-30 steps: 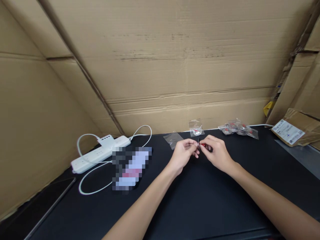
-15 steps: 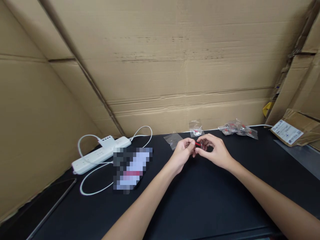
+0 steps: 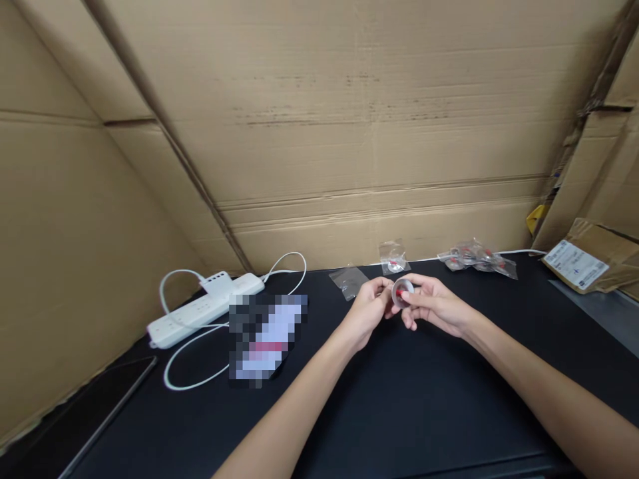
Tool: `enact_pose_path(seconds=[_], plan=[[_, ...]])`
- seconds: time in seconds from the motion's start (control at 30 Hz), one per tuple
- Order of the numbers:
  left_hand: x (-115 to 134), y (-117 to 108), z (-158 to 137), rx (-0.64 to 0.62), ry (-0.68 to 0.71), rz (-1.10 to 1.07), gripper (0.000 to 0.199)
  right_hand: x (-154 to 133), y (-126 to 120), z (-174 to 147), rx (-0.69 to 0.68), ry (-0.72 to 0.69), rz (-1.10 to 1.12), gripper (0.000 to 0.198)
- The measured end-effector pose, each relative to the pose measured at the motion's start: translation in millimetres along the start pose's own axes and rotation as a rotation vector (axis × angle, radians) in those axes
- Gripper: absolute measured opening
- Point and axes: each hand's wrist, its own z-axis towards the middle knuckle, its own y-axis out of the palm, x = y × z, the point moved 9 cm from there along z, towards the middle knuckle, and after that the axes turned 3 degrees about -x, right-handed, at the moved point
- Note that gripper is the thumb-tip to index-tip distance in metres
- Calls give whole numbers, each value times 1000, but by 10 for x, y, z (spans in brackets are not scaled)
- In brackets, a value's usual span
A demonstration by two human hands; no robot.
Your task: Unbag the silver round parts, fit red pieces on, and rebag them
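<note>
Turned since half a second ago, the disc (image 3: 401,285) shows its silver face and red middle, where before it stood edge-on. It is between the hands, above the table (image 3: 399,399). The right hand (image 3: 436,305) is closed on it, thumb over the face. Fingers of the left hand (image 3: 368,307) are bunched at its left edge; whether they grip it, I cannot tell. Beyond lie a flat clear bag (image 3: 348,282), a pouch (image 3: 395,257) with a red-and-silver piece inside, and a heap of packets (image 3: 476,257) holding similar pieces.

Soft, diffuse light; stretched edges
</note>
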Motion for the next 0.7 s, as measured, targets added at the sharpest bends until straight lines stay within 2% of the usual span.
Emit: enact_pose_path(seconds=[0.1,0.2,0.27,0.33,0.43,0.53,0.63,0.7], plan=[[-14,-26,26,17,14,43,25,11,-67,14,44,-23,-2,37],[70,-211,44,131,82,211,18,-12,-126,13,97,-42,-12,34],[227,-379,16,246,173,425,13,-53,-188,3,150,-65,-17,33],[412,-493,-44,354,267,727,13,-94,-274,-9,213,-95,-8,32],[561,-512,-126,456,330,1191,17,-88,-441,-27,332,-108,34,31],[437,-451,-103,379,228,1417,18,-2,-598,-45,445,-72,72,30],[267,-353,-66,237,140,1493,21,59,-668,-46,485,-59,85,29],[210,-317,-55,185,109,1481,18,74,-675,-43,487,-65,88,29]])
